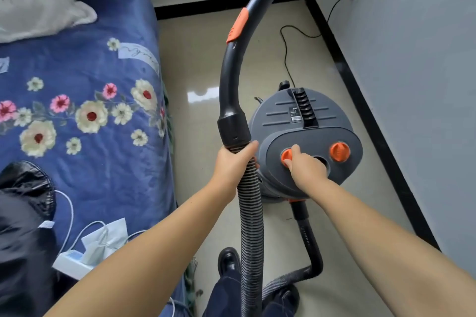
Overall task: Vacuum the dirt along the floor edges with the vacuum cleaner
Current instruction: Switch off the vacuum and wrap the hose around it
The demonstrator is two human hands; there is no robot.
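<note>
L hand (233, 162): gripping hose (251, 213), wand up, off floor.
R hand (305, 167): pinching orange knob (286, 156) on vac (304, 136).
Vac: on floor nr wall.
Progress: setup only; edges not yet vacuumed.

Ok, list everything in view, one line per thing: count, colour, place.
vacuum cleaner: one, grey with orange knobs, on the floor near the right wall
hose: one, black ribbed, rising at centre
wand handle: one, black with orange slider, on the hose top
power cord: one, black, floor to wall socket
bed cover: one, blue floral, left
pillow: one, white, top left
jacket: one, black, on the bed
tissue box: one, white, bed edge
left hand: grips the hose
right hand: pinches the left orange knob
</note>
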